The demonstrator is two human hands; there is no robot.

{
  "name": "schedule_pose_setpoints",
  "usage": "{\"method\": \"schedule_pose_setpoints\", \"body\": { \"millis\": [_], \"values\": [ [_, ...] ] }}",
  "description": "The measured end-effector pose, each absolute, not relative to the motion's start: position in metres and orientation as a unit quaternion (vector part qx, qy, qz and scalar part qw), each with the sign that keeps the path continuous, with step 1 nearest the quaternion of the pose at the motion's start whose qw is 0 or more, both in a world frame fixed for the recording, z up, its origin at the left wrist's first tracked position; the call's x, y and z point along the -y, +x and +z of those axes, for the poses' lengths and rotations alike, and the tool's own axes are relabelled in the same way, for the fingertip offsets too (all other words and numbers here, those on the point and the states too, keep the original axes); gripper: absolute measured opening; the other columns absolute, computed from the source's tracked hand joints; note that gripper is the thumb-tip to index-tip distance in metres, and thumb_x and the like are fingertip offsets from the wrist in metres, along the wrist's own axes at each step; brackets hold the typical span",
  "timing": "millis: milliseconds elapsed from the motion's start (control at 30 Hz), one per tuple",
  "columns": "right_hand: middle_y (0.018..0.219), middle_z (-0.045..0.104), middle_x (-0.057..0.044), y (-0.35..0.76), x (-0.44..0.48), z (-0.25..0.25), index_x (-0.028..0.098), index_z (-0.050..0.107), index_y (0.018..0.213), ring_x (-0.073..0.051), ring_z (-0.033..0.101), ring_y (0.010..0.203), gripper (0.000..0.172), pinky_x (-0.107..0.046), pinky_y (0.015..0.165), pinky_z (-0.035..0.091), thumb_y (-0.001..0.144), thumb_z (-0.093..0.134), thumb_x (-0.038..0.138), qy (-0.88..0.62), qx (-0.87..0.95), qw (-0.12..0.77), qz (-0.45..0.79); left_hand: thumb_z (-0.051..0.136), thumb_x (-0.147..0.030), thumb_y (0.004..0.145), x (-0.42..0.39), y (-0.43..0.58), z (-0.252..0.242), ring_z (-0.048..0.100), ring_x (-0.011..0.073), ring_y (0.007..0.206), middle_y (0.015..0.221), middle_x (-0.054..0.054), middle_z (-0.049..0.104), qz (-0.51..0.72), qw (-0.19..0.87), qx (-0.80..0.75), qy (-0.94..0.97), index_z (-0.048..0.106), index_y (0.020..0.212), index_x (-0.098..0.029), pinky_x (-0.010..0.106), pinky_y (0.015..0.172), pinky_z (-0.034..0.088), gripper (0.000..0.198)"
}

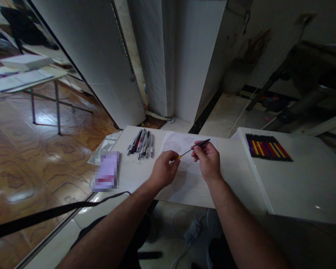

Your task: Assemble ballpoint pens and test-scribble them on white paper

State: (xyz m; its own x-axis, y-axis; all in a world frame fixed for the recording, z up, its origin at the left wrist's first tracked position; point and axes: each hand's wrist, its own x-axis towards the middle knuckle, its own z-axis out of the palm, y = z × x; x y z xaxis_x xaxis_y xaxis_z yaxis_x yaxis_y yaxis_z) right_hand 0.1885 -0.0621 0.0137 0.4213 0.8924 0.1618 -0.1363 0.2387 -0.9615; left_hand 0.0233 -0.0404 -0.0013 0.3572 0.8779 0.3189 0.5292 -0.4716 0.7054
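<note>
Over a sheet of written paper (pixel 176 143) on a white table (pixel 140 170), both my hands work on one pen. My right hand (pixel 207 157) is closed round the black pen barrel (pixel 202 142), which points up to the right. My left hand (pixel 164 168) pinches the thin refill (pixel 184 154) with its yellow end, drawn partly out of the barrel. A bunch of several pens (pixel 142 144) lies on the table to the left of the paper.
A blurred purple booklet (pixel 106 171) lies at the table's left end. A second white table (pixel 302 175) on the right carries a row of coloured pens (pixel 266 147). A black strap (pixel 44 215) runs lower left. White pillars stand behind; cables lie on the floor below.
</note>
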Motion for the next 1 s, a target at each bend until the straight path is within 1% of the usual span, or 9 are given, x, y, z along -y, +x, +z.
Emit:
{"method": "schedule_pose_setpoints", "body": {
  "millis": [200,333,600,833,1000],
  "values": [
    [0.081,0.068,-0.001,0.188,0.063,0.014,0.019,0.063,0.095,-0.01,0.06,0.059,0.021,-0.021,0.045,0.044,0.08,0.069,0.033,-0.479,0.406,0.674,0.388,0.059,-0.017,0.08,0.041,0.024,0.002,0.055,0.0168,0.078,0.082,0.002,0.062,0.343,0.24,-0.449,0.789,0.056,0.086,-0.019,0.03,0.069,0.044,0.006],
    [0.081,0.069,-0.002,0.188,0.063,0.013,0.02,0.062,0.095,-0.011,0.061,0.06,0.022,-0.021,0.046,0.044,0.08,0.069,0.034,-0.489,0.409,0.669,0.382,0.059,-0.017,0.08,0.041,0.024,0.003,0.054,0.0166,0.077,0.081,0.002,0.06,0.346,0.242,-0.446,0.789,0.056,0.085,-0.019,0.029,0.068,0.043,0.006],
    [0.081,0.068,-0.002,0.186,0.063,0.012,0.019,0.063,0.095,-0.011,0.061,0.06,0.023,-0.021,0.046,0.044,0.079,0.07,0.034,-0.487,0.415,0.655,0.401,0.056,-0.015,0.081,0.041,0.023,0.002,0.056,0.017,0.08,0.085,0.004,0.062,0.357,0.244,-0.432,0.792,0.057,0.088,-0.018,0.03,0.07,0.045,0.007],
    [0.08,0.066,-0.001,0.192,0.06,0.014,0.02,0.06,0.094,-0.01,0.057,0.057,0.023,-0.021,0.045,0.043,0.078,0.069,0.034,-0.48,0.369,0.705,0.37,0.055,-0.016,0.083,0.039,0.021,0.001,0.057,0.018,0.083,0.087,0.005,0.063,0.359,0.232,-0.437,0.792,0.057,0.088,-0.019,0.031,0.073,0.047,0.006],
    [0.08,0.065,0.0,0.196,0.06,0.018,0.02,0.058,0.092,-0.009,0.056,0.056,0.024,-0.021,0.045,0.042,0.076,0.07,0.034,-0.475,0.333,0.723,0.374,0.054,-0.016,0.084,0.039,0.022,0.001,0.059,0.018,0.085,0.089,0.004,0.065,0.364,0.232,-0.442,0.786,0.057,0.089,-0.019,0.032,0.077,0.048,0.007]
  ]
}}
